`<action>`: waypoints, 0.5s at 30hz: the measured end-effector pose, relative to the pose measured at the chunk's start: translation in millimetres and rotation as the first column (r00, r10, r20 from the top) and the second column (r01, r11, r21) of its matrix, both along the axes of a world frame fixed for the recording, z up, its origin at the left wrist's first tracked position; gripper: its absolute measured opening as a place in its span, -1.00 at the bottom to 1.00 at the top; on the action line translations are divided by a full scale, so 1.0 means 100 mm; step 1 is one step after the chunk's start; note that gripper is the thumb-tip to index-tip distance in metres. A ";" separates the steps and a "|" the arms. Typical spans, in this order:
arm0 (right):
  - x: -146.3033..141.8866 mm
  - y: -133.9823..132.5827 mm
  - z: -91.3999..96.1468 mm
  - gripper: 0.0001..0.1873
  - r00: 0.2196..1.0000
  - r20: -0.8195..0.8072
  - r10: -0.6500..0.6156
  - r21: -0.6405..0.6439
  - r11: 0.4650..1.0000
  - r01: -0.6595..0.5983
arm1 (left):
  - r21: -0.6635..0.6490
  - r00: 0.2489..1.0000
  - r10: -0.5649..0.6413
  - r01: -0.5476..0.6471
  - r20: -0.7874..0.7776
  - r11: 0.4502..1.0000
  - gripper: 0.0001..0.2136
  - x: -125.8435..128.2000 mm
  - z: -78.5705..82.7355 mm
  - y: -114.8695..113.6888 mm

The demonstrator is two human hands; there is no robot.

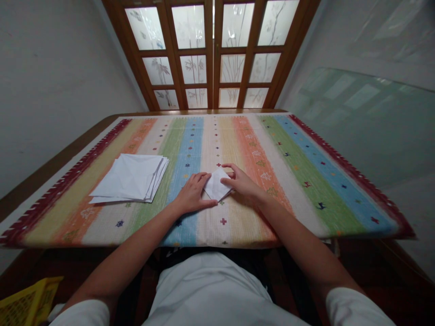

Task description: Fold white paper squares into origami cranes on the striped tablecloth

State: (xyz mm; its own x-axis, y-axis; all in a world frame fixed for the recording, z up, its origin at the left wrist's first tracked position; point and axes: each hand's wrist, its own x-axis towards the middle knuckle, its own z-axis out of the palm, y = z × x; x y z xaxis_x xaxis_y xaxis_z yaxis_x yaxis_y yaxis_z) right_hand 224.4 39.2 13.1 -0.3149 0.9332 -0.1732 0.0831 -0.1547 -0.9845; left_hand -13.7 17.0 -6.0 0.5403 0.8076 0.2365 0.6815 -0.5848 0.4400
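A small white paper square folded into a diamond (pixel 216 184) lies on a striped woven cotton tablecloth (pixel 217 228), directly between the two hands. The left hand (pixel 193 192) lies nearly flat with its fingers together, their tips against the paper's left side and the thumb stretched out just below it. The right hand (pixel 239 181) is loosely curved, with its fingertips at the paper's right side. Whether its thumb and forefinger pinch the paper cannot be told from this view.

The folded paper looks light and held mostly by touch, so uneven pressure from either hand could make it slide across the cloth's textured weave or spring a crease open. Its layers could also shift out of line if one hand pushes harder than the other. Just left of the left hand, a loose stack of white paper sheets (pixel 131 177) has slightly fanned edges, and a careless sweep of that arm could disturb it.

Well below and left of the left hand, beyond the table edge, sits a yellow latticed plastic crate (pixel 29 303); whatever it holds is out of sight. Far ahead of both hands stand wooden doors with frosted glass panels (pixel 210 54).
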 end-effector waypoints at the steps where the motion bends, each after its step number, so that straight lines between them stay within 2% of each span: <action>1: 0.00 0.00 0.00 -0.38 1.000 -0.008 -0.003 -0.007 1.000 0.003 | -0.001 1.000 -0.001 0.001 0.004 1.000 -0.12 0.00 0.00 0.00; 11: 0.01 0.07 -0.08 -0.53 0.990 -0.141 -0.014 -0.032 0.999 0.010 | 0.006 1.000 0.003 -0.003 0.032 1.000 -0.15 0.01 0.00 0.00; 15: -0.01 0.03 -0.05 -0.53 0.982 -0.154 0.113 0.035 0.993 -0.109 | 0.017 0.999 0.017 -0.017 0.035 1.000 -0.18 0.02 0.00 0.01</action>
